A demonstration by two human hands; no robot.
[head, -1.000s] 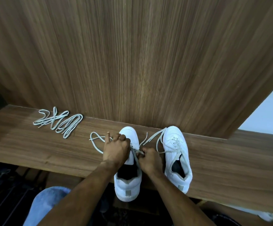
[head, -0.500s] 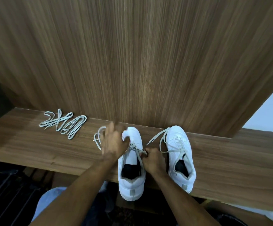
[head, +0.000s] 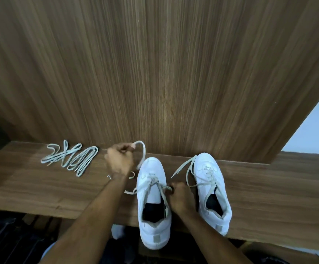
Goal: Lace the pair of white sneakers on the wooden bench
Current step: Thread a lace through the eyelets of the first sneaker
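My left hand (head: pixel 119 161) is lifted over the bench (head: pixel 31 183) to the left of the left sneaker (head: pixel 153 204), fingers curled tight round one end of its lace (head: pixel 142 155), which loops up from my fist and runs down to the shoe's toe. My right hand (head: pixel 180 198) sits between the two sneakers, pinching the other end at the eyelets on the left shoe's right side. The right sneaker (head: pixel 211 189) stands just beside it, partly laced, its ends trailing loose toward the wall panel (head: pixel 154 73). Both heels overhang the bench's near edge. A spare lace (head: pixel 71 159) lies bundled well to the left.
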